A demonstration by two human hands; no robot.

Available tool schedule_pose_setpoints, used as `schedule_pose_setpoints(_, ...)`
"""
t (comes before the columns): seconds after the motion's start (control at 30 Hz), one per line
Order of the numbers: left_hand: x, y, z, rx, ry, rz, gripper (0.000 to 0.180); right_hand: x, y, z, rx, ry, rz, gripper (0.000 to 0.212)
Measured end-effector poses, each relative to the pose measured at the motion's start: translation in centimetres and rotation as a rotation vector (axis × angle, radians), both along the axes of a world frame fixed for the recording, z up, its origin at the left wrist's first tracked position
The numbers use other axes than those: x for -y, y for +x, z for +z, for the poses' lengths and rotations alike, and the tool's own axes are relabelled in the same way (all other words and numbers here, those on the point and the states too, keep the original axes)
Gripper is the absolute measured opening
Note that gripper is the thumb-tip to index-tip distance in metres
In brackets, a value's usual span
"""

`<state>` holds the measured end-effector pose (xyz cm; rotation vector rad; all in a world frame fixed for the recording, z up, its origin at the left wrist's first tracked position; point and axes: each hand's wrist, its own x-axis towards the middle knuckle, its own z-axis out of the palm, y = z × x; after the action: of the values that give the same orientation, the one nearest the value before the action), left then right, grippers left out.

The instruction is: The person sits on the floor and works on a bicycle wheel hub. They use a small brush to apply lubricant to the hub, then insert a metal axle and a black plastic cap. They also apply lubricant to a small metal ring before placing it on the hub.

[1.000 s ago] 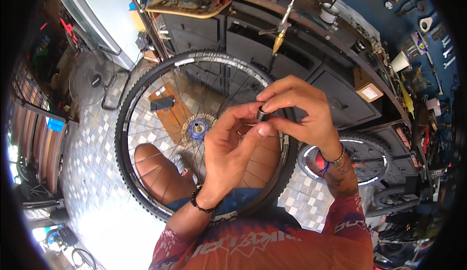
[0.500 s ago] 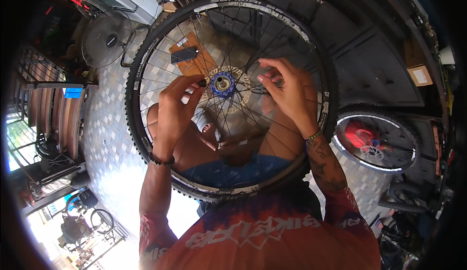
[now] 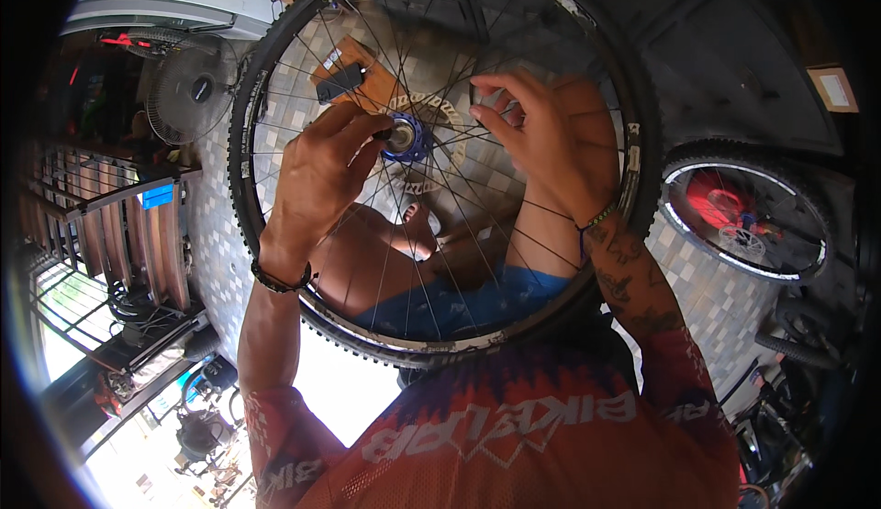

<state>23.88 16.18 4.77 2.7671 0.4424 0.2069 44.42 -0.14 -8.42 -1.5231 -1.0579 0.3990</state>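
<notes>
A bicycle wheel with a black knobby tyre (image 3: 653, 156) lies across my lap, its spokes fanning out from a blue hub (image 3: 420, 139). Behind the hub a silver disc brake rotor (image 3: 456, 149) shows through the spokes. My left hand (image 3: 321, 165) is at the hub's left side, thumb and forefinger pinching a small dark part (image 3: 386, 133) against the hub's open end. Fingers cover most of that part, so its exact kind is hidden. Over the spokes right of the hub hovers my right hand (image 3: 532, 133), its thumb and forefinger curved and apart, with no held thing visible.
Beyond the hub, a dark phone (image 3: 340, 83) lies on a brown board (image 3: 367, 53) on the tiled floor. A fan (image 3: 193, 89) stands at the far left. To the right is another wheel (image 3: 745, 206) with a red thing behind it. Dark cabinets (image 3: 734, 59) line the far right.
My left hand has brought the small dark part right to the hub's end. The right hand has shifted slightly left and up. The whole view has tilted, and the wheel appears higher.
</notes>
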Motion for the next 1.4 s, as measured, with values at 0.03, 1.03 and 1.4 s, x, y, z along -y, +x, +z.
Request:
schedule_pose_setpoints(0.03,0.0,0.2,0.3,-0.028,0.024,-0.016,0.030,0.0,0.0,0.1,0.017,0.004,0.001,0.033)
schedule_pose_setpoints(1.03,-2.7,0.4,-1.0,-0.294,-0.100,0.064,0.040,-0.2,0.1,0.2,0.067,-0.071,0.058,0.033)
schedule_pose_setpoints(1.4,-1.7,-2.8,-0.2,0.195,-0.162,0.294,0.021,6.4,7.6,11.5,0.217,0.237,-0.191,0.009)
